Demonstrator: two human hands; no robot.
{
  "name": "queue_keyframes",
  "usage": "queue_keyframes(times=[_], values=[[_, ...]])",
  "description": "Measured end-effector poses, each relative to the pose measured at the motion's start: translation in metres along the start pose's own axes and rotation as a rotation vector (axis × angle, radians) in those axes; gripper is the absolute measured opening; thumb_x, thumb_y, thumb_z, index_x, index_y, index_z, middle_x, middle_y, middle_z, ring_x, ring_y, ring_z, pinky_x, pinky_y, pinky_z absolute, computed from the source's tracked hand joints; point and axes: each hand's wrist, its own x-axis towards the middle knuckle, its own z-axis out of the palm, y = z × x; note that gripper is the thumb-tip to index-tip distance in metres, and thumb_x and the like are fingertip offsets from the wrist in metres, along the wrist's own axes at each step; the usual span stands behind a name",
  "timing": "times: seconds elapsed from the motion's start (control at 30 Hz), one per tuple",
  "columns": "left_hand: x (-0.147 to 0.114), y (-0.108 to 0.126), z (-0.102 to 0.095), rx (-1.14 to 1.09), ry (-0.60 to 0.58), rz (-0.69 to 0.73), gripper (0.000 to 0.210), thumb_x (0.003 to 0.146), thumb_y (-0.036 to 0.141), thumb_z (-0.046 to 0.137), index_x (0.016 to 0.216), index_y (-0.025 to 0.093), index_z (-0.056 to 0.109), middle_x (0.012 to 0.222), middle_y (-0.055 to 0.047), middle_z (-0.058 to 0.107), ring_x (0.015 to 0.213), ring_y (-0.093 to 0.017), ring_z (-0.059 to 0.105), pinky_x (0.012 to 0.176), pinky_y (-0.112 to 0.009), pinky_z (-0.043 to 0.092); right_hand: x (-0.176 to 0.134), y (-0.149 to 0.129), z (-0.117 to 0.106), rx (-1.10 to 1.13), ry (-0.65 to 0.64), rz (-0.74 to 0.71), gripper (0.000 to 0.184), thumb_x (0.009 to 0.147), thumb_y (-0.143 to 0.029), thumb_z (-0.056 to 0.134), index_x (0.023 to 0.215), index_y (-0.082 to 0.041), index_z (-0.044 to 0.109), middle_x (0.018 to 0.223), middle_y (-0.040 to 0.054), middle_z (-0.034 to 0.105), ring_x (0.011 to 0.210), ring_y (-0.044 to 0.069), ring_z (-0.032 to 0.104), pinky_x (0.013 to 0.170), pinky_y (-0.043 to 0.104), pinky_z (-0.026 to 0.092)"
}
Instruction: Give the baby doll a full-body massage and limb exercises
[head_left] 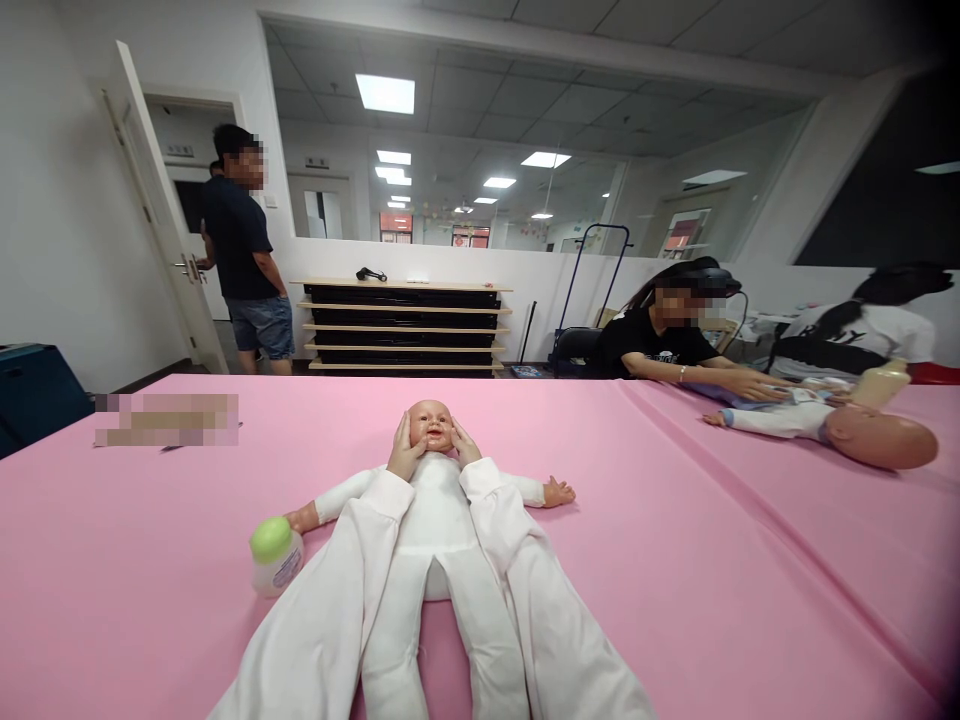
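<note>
A baby doll (435,505) with a white cloth body lies on its back on the pink-covered table (660,560), its head away from me and its arms spread. My left hand (405,455) lies along one cheek of the doll's head (430,415). Against the other cheek rests my right hand (465,440). Both hands have their fingers stretched out flat along the sides of the face, thumbs near the chin. Beside the doll's arm at left stands a small jar (276,568) with a green lid, close to my left sleeve.
A co-worker (660,330) handles a second doll (877,435) at the right, near a bottle (881,383). Another person (855,335) sits behind. Someone stands by the open door (161,210). A blurred-out item (172,418) lies at the table's far left.
</note>
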Motion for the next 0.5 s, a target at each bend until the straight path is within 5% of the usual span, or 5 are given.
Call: queue_keyframes(times=[0.23, 0.5], values=[[-0.0081, 0.0079, -0.0010, 0.110, -0.034, -0.008, 0.110, 0.051, 0.041, 0.077, 0.139, 0.013, 0.017, 0.146, -0.016, 0.015, 0.135, -0.029, 0.015, 0.110, -0.039, 0.017, -0.0072, -0.0039, 0.0034, -0.170, 0.017, -0.021, 0.098, 0.052, -0.041, 0.077, 0.136, -0.018, 0.031, 0.140, 0.0102, 0.034, 0.125, 0.027, 0.038, 0.101, 0.039, 0.039], [-0.0093, 0.0112, 0.0018, 0.125, 0.001, 0.043, 0.100, 0.055, 0.035, 0.074, 0.137, 0.011, 0.023, 0.145, -0.017, 0.019, 0.134, -0.027, 0.017, 0.110, -0.036, 0.018, -0.0093, -0.0068, 0.0042, -0.062, -0.012, 0.013, 0.091, 0.055, -0.035, 0.074, 0.134, -0.017, 0.032, 0.132, 0.0111, 0.045, 0.116, 0.027, 0.049, 0.095, 0.039, 0.045]])
